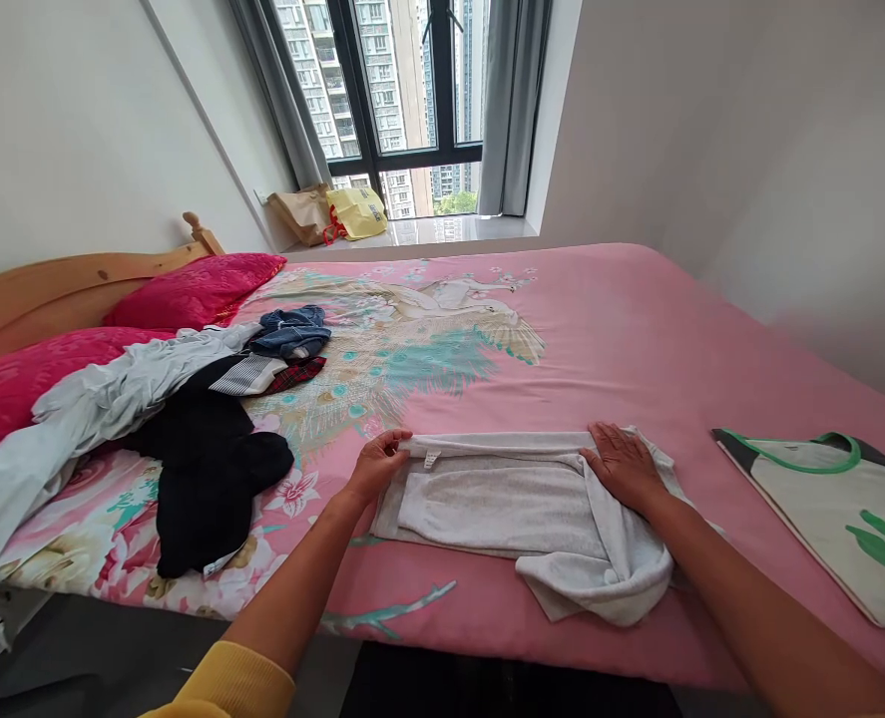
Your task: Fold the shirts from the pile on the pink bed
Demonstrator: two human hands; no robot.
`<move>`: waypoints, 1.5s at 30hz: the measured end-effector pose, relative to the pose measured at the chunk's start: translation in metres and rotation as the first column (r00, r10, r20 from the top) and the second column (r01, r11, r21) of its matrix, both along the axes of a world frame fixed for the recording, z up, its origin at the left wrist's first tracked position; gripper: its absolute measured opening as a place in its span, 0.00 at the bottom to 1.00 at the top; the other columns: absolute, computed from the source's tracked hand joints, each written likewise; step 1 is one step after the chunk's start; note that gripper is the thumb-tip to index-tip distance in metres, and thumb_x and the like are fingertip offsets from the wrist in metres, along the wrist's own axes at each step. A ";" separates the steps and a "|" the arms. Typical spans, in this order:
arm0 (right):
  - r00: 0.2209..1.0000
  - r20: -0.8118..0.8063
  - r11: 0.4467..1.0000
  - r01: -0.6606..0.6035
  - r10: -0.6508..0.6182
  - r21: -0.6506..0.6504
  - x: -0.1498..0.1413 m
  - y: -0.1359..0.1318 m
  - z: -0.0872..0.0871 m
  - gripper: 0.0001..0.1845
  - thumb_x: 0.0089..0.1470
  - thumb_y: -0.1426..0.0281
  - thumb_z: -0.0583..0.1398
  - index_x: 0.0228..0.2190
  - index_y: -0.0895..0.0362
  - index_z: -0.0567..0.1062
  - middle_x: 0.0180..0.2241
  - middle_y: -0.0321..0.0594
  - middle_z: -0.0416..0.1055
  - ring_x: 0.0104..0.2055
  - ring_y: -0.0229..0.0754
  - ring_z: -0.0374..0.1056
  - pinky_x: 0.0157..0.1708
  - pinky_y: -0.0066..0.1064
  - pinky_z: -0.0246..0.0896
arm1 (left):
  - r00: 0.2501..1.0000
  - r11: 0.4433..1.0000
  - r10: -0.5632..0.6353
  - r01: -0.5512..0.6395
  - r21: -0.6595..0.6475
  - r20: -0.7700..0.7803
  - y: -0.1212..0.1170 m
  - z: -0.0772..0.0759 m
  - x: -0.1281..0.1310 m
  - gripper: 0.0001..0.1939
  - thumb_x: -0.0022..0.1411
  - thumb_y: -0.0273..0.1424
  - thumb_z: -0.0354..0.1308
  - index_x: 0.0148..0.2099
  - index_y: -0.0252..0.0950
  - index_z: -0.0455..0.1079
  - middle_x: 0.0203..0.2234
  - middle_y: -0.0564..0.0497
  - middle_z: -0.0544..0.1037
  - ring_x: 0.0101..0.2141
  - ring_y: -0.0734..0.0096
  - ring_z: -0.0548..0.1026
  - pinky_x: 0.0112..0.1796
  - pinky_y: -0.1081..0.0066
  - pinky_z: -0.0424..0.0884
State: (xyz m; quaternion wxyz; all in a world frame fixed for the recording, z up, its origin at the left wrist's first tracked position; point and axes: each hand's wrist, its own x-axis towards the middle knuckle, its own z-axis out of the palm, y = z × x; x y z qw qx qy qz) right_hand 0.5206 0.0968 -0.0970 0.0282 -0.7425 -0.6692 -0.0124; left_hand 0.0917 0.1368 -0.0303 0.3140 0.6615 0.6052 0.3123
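A light grey garment (502, 499), partly folded into a long strip, lies on the bed in front of me, with a small white label near its left end. My left hand (382, 464) pinches its upper left corner between thumb and fingers. Flat on the cloth near the upper right end rests my right hand (626, 461), its fingers stretched out. Below that hand, a sleeve-like part is bunched and turned over at the lower right.
A folded cream shirt (801, 499) with green trim lies on the right. To the left are black clothing (210, 469), white cloth (135, 389) and denim (292, 331). Pink pillows (195, 287) rest by the wooden headboard (83, 279). Bags (356, 212) stand on the windowsill.
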 end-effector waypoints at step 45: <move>1.000 -0.005 0.999 -0.017 0.018 0.036 0.003 -0.001 -0.004 0.33 0.60 0.54 0.38 0.60 0.58 0.54 0.63 0.43 0.50 0.65 0.46 0.43 0.62 0.47 0.37 | 0.998 0.994 0.029 -0.024 -0.105 0.048 -0.012 0.010 -0.006 0.18 0.49 0.46 0.56 0.24 0.35 0.67 0.17 0.57 0.65 0.21 0.77 0.62 0.24 0.75 0.57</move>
